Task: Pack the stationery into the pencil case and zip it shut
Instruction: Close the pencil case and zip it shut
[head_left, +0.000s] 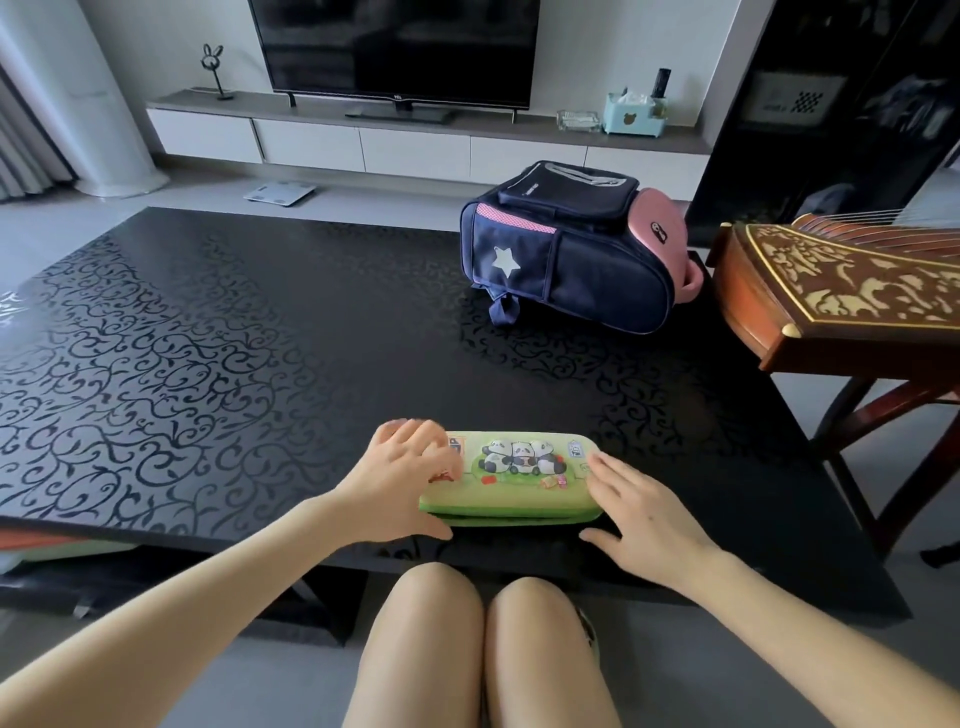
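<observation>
A green pencil case with three pandas on its lid lies flat near the front edge of the black table, lid down. My left hand rests on the case's left end, fingers spread over the lid and thumb along the front edge. My right hand lies at the case's right end, fingers apart and touching its corner, palm on the table. No loose stationery shows on the table.
A navy and pink backpack lies on the table's far right. A wooden zither on a stand sits just right of the table. A TV and low cabinet stand behind. My knees are under the front edge.
</observation>
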